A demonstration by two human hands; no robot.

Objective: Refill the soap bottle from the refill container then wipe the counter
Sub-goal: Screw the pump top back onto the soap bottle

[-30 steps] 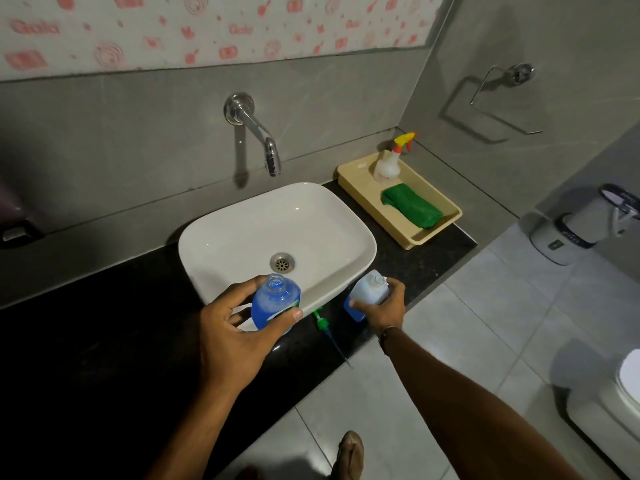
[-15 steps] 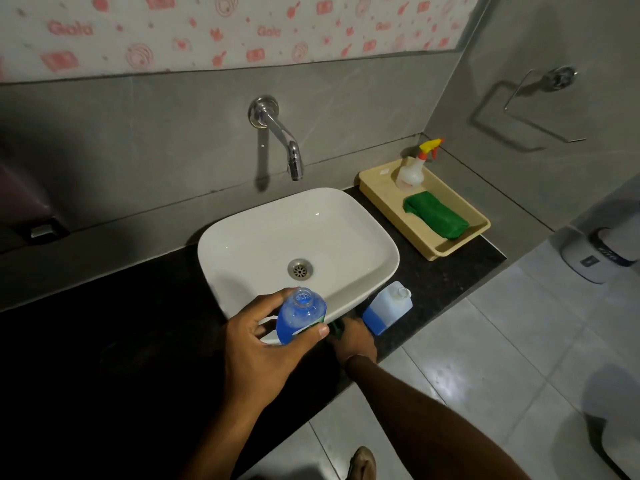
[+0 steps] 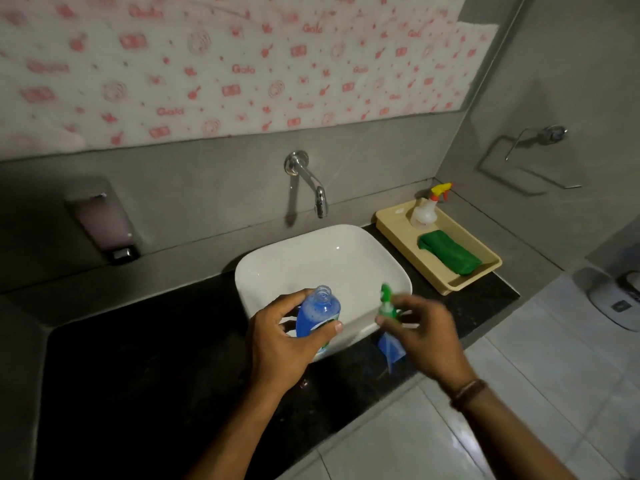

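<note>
My left hand (image 3: 277, 344) grips the soap bottle (image 3: 318, 315), clear plastic full of blue liquid with its neck uncapped, held over the front rim of the white sink (image 3: 346, 251). My right hand (image 3: 424, 336) holds the green pump top (image 3: 385, 304) just right of the bottle, lifted off the counter and blurred by motion. The refill container (image 3: 389, 346), with blue liquid in its base, stands on the black counter (image 3: 156, 375) mostly hidden behind my right hand. A folded green cloth (image 3: 448, 252) lies in the beige tray (image 3: 460, 287) at the counter's right end.
A spray bottle (image 3: 424, 211) with a yellow trigger stands at the tray's back. A chrome tap (image 3: 311, 183) juts from the wall above the sink. A wall dispenser (image 3: 100, 220) hangs at the left. The counter's front edge drops to a tiled floor (image 3: 519, 393).
My right hand let go of the refill container, reached down to the counter, and has come up holding the green pump top. The left hand kept the soap bottle steady.
</note>
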